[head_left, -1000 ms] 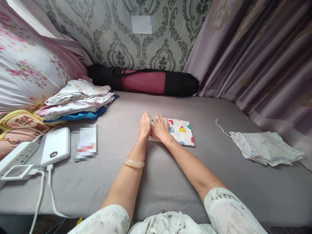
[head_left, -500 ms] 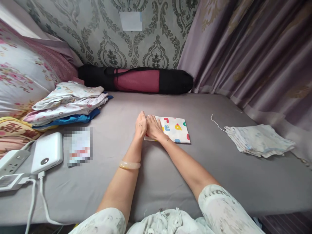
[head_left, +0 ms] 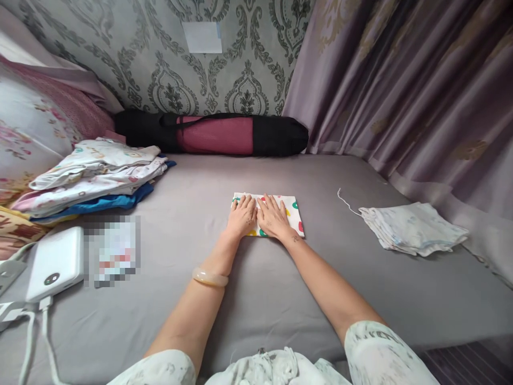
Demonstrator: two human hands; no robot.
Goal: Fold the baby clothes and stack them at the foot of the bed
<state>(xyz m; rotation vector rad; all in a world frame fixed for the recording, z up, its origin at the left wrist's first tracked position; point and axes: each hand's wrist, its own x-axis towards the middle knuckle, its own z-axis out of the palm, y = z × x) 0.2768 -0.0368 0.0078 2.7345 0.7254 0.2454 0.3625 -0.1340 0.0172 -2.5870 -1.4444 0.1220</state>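
A folded white cloth with a colourful print (head_left: 295, 218) lies flat on the grey sheet (head_left: 168, 310) in front of me. My left hand (head_left: 242, 215) rests palm down on its left part, fingers stretched forward. Beside it, my right hand (head_left: 274, 215) presses flat on the middle of the cloth, fingers slightly spread. Both hands are open and grip nothing. They cover much of the print. A pale bangle (head_left: 210, 277) circles my left wrist.
Folded clothes (head_left: 100, 171) are piled at the left. Nearer stands a white power bank (head_left: 56, 262) with cables, beside a blurred item (head_left: 116, 251). A folded pale cloth (head_left: 412, 227) with a string lies right. A black and maroon bag (head_left: 214, 135) lines the wall.
My left hand, edge-on at the cloth's left end before, now lies flat on it. My right hand has shifted right across the cloth. The camera view has turned slightly.
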